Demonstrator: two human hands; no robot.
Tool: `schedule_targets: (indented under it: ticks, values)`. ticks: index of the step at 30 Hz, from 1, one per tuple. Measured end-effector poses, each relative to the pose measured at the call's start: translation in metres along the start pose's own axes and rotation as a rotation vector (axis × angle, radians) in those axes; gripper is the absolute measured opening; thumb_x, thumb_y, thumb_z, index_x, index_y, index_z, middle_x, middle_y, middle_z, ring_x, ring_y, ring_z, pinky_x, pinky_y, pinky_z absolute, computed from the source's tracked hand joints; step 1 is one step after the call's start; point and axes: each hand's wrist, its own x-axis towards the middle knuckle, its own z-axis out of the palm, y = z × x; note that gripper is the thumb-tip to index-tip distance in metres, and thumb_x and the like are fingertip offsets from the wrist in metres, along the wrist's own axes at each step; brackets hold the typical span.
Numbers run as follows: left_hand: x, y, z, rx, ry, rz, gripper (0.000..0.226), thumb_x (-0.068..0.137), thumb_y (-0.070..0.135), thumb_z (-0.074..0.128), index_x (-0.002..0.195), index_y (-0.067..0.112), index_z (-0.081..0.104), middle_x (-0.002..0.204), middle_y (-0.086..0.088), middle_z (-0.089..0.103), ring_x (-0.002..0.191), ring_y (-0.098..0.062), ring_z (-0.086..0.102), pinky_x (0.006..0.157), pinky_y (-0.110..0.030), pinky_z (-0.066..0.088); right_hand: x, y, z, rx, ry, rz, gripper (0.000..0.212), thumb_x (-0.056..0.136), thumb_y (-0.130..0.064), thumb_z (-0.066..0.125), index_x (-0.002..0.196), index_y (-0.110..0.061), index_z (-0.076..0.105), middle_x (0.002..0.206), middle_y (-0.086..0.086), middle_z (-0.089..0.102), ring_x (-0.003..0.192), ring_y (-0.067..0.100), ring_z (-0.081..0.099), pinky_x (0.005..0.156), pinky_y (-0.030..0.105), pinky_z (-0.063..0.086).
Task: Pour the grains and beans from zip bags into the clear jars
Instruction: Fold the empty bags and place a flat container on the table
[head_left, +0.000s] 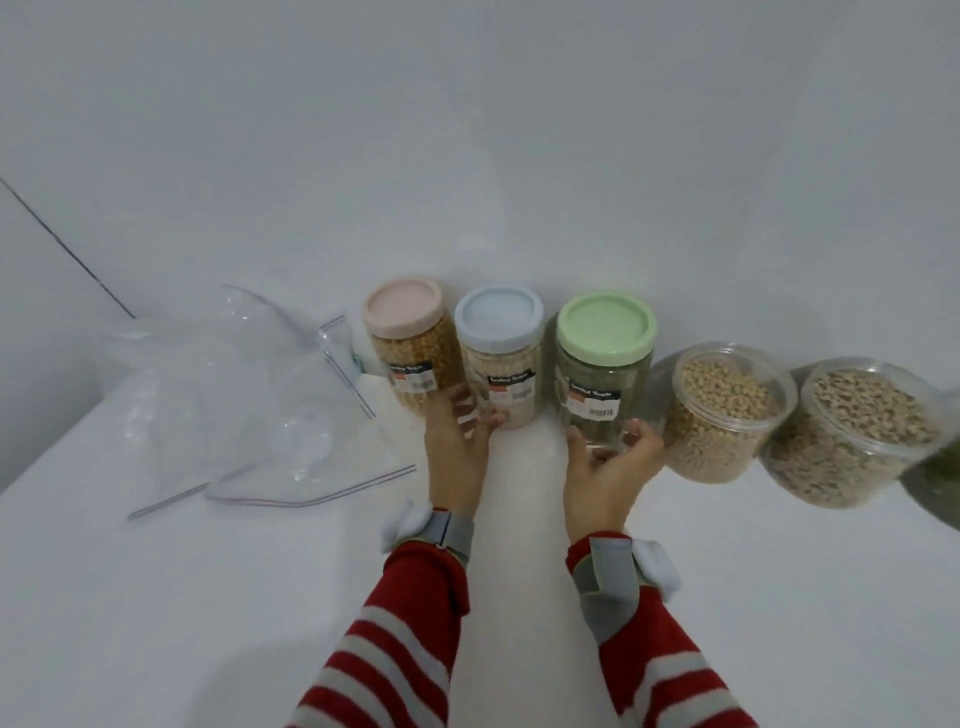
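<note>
Recorded thin, clear, glossy plastic film in the zip bags (244, 405), creased and catching light. Noted transparent, smooth plastic walls on the pink-lidded jar (415, 358), the blue-lidded jar (501, 374), the green-lidded jar (602, 384) and both open jars (727, 415). Logged matt pastel plastic for the three lids (605, 325). Found paper labels (592, 402), slightly shiny, on the lidded jars. Marked the table (156, 597) as white, smooth and matt. Took the striped sleeves (405, 649) for knitted cloth, the grey wrist straps (452, 530) for woven fabric
</note>
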Motion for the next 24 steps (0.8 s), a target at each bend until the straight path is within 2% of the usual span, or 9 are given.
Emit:
schedule_targets:
  ticks: [2,6,11,13,15,17,20,22,24]
  values:
    - [-0.003,0.013,-0.015,0.003,0.032,0.037,0.053,0.079,0.021,0.079,0.121,0.021,0.047,0.118,0.001,0.053,0.104,-0.011,0.052,0.086,-0.018,0.046,-0.024,-0.007,0.014,-0.042,0.045,-0.096,0.045,0.078,-0.004,0.079,0.109,-0.005,0.046,0.109,0.004,0.038,0.095,0.032,0.047,0.084,0.038,0.045]
    - [0.005,0.025,-0.094,0.088,0.148,0.285,0.045,0.081,0.015,0.078,0.117,0.020,0.051,0.115,0.004,0.051,0.109,-0.014,0.051,0.094,-0.024,0.043,-0.074,-0.023,0.066,-0.063,-0.315,-0.211,0.029,0.087,-0.006,0.068,0.104,-0.022,0.050,0.101,-0.006,0.051,0.091,0.015,0.052,0.083,0.043,0.050]
    - [0.084,-0.018,-0.249,0.522,0.353,0.279,0.081,0.073,0.048,0.079,0.138,0.014,0.042,0.151,-0.015,0.030,0.142,-0.039,0.022,0.117,-0.056,0.016,-0.116,-0.050,0.140,-0.153,-0.928,-0.013,0.113,0.065,-0.054,0.085,0.147,-0.040,0.009,0.151,-0.018,0.017,0.139,0.009,0.020,0.116,0.037,0.022]
    - [0.121,-0.047,-0.297,0.629,0.215,0.120,0.107,0.066,0.069,0.074,0.151,0.032,0.021,0.162,-0.013,0.000,0.147,-0.040,0.002,0.115,-0.061,0.006,-0.136,-0.060,0.168,-0.305,-1.008,0.055,0.143,0.043,-0.074,0.082,0.147,-0.046,-0.012,0.160,-0.016,-0.007,0.148,0.013,0.004,0.120,0.049,0.016]
    - [0.147,-0.075,-0.318,0.500,-0.057,-0.099,0.122,0.060,0.066,0.078,0.150,0.046,-0.001,0.161,-0.004,-0.020,0.150,-0.028,-0.003,0.119,-0.056,0.008,-0.158,-0.070,0.197,-0.296,-0.992,0.074,0.153,0.039,-0.069,0.087,0.146,-0.047,-0.020,0.160,-0.012,-0.018,0.150,0.015,-0.008,0.121,0.053,0.011]
    - [0.164,-0.099,-0.322,0.355,-0.202,-0.205,0.127,0.062,0.054,0.084,0.149,0.047,-0.008,0.162,-0.003,-0.008,0.149,-0.021,0.007,0.120,-0.048,0.015,-0.178,-0.079,0.224,-0.236,-0.964,0.052,0.154,0.045,-0.046,0.096,0.146,-0.045,-0.020,0.158,-0.009,-0.025,0.143,0.002,-0.018,0.114,0.028,0.003]
    - [0.179,-0.117,-0.311,0.175,-0.275,-0.291,0.101,0.077,0.039,0.080,0.153,0.030,0.014,0.140,-0.002,0.044,0.124,-0.018,0.047,0.106,-0.037,0.040,-0.196,-0.090,0.247,-0.204,-0.960,-0.091,0.134,0.061,-0.024,0.094,0.144,-0.053,-0.007,0.155,-0.006,-0.030,0.134,-0.015,-0.005,0.097,-0.004,0.019]
    - [0.187,-0.123,-0.307,0.158,-0.369,-0.284,0.057,0.089,0.025,0.070,0.138,0.014,0.044,0.127,-0.007,0.059,0.111,-0.022,0.058,0.097,-0.034,0.047,-0.204,-0.101,0.261,-0.251,-0.916,-0.257,0.105,0.077,-0.004,0.078,0.147,-0.051,0.015,0.157,-0.002,-0.021,0.120,-0.021,0.031,0.082,-0.004,0.037]
    - [0.196,-0.123,-0.305,0.149,-0.519,-0.302,0.024,0.096,0.010,0.058,0.119,0.009,0.058,0.121,-0.015,0.063,0.110,-0.030,0.061,0.097,-0.040,0.049,-0.198,-0.105,0.280,-0.353,-0.800,-0.407,0.077,0.083,0.009,0.061,0.140,-0.038,0.042,0.156,0.005,0.004,0.103,-0.004,0.049,0.087,0.003,0.041]
